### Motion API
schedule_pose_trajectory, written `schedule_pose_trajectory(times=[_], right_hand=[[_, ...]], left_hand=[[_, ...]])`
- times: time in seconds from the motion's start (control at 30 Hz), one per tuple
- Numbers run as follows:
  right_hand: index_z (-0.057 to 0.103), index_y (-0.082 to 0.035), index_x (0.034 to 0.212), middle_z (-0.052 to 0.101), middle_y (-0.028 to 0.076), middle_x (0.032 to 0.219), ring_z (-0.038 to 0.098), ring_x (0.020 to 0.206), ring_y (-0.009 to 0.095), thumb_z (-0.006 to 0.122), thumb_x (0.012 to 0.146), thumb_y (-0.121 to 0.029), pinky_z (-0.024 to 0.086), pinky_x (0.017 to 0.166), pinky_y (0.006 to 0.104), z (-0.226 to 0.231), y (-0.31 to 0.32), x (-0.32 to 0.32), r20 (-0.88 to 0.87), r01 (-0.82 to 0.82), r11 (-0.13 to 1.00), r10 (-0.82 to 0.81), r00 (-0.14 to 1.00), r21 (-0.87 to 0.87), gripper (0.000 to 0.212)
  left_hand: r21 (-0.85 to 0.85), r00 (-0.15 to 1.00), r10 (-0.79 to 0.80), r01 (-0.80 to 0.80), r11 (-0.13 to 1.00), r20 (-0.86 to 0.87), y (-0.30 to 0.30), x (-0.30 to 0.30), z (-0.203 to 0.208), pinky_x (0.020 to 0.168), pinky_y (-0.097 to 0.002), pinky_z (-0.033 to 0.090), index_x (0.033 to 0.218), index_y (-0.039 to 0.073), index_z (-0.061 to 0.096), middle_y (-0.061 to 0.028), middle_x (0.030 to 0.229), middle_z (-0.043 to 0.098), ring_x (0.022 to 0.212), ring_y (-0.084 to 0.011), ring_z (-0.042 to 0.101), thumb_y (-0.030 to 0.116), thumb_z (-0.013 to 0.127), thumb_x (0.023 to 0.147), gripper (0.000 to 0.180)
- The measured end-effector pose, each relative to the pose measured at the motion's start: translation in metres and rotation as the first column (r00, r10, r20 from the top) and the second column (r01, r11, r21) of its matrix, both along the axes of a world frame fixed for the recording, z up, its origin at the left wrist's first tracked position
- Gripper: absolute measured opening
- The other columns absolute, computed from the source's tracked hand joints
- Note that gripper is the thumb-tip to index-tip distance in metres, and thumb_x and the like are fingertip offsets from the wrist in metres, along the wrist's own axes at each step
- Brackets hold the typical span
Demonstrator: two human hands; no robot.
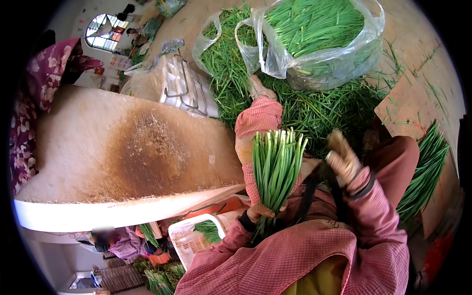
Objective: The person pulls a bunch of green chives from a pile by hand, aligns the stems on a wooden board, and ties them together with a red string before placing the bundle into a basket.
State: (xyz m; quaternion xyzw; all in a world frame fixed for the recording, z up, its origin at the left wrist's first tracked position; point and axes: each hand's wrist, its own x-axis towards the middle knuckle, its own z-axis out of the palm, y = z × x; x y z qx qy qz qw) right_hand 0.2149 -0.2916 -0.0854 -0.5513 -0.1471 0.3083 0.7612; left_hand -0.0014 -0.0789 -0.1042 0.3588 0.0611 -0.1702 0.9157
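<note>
My left hand (260, 211) is closed around the lower leafy part of a bunch of garlic chives (276, 172). The bunch stands upright in front of my body, its pale cut stem ends pointing up and roughly level. To the right of the bunch and apart from it, my right hand (344, 160) is raised, somewhat blurred by motion. Its fingers are stretched out and nothing shows in them. Beyond both hands, a loose heap of garlic chives (319, 110) covers the floor.
Clear plastic bags (334, 66) of chives stand behind the heap. A laid-out bundle (425, 169) rests on cardboard (400, 105) at right. Left are a stained tabletop (78, 142), a white crate (184, 83) and a person in a floral sleeve (46, 73). A white basket (184, 246) sits near my left arm.
</note>
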Motion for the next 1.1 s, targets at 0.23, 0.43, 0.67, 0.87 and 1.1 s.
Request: schedule_pose_trajectory(times=[0.23, 0.43, 0.67, 0.87, 1.1], right_hand=[[-0.002, -0.007, 0.136, 0.031, 0.014, 0.131, 0.034, 0.119, 0.021, 0.079, 0.055, -0.006, 0.029, 0.099, 0.0327, 0.036, 0.04, -0.071, -0.096, 0.271, 0.916, -0.253, 0.963, 0.296, 0.115], [0.027, -0.006, 0.126, 0.049, 0.009, 0.115, 0.046, 0.105, 0.018, 0.077, 0.057, -0.011, 0.038, 0.091, 0.0329, 0.068, -0.014, -0.011, 0.092, 0.561, 0.827, -0.561, 0.823, 0.025, 0.085], [0.052, -0.004, 0.104, 0.06, 0.005, 0.086, 0.058, 0.074, 0.016, 0.07, 0.063, -0.003, 0.049, 0.068, 0.0283, 0.106, -0.189, 0.03, -0.155, 0.77, 0.634, -0.756, 0.636, 0.07, 0.044], [0.039, 0.0, 0.115, 0.058, 0.014, 0.097, 0.059, 0.08, 0.026, 0.074, 0.064, -0.011, 0.05, 0.069, 0.0363, 0.046, -0.294, 0.083, 0.1, 0.908, 0.352, -0.919, 0.381, -0.227, 0.063], [0.013, -0.003, 0.136, 0.025, 0.022, 0.136, 0.023, 0.126, 0.033, 0.07, 0.057, -0.052, 0.018, 0.104, 0.0386, -0.088, -0.288, 0.128, 0.712, 0.506, -0.501, -0.468, 0.523, -0.702, 0.109]], left_hand=[[0.407, 0.98, 0.033, 0.051, 0.912, -0.198, -0.039, 0.081, 0.046, 0.08, -0.0307, 0.042, 0.119, 0.002, 0.042, -0.0074, 0.11, 0.05, 0.095, -0.0181, 0.051, 0.009, 0.063, 0.073, 0.051], [-0.174, 0.941, 0.066, -0.13, 0.976, -0.331, -0.139, 0.165, 0.074, 0.092, -0.0343, 0.039, 0.127, 0.004, 0.027, -0.0108, 0.127, 0.037, 0.111, -0.0224, 0.043, 0.014, 0.062, 0.078, 0.061], [0.906, 0.731, -0.62, 0.006, 0.424, 0.285, -0.266, 0.221, 0.118, 0.084, -0.0312, 0.042, 0.134, 0.0, 0.003, -0.018, 0.112, 0.049, 0.099, -0.0249, 0.053, 0.024, 0.074, 0.065, 0.102], [0.794, 0.599, -0.709, 0.19, 0.578, 0.373, -0.315, 0.232, 0.062, 0.101, -0.0276, 0.023, 0.135, -0.001, 0.001, -0.022, 0.138, 0.019, 0.127, -0.0254, 0.023, 0.017, 0.068, 0.072, 0.094], [0.643, 0.725, -0.636, 0.359, 0.677, 0.265, -0.267, 0.245, 0.06, 0.081, -0.0285, 0.044, 0.13, 0.005, 0.033, -0.0099, 0.113, 0.051, 0.095, -0.0158, 0.052, 0.005, 0.059, 0.077, 0.059]])
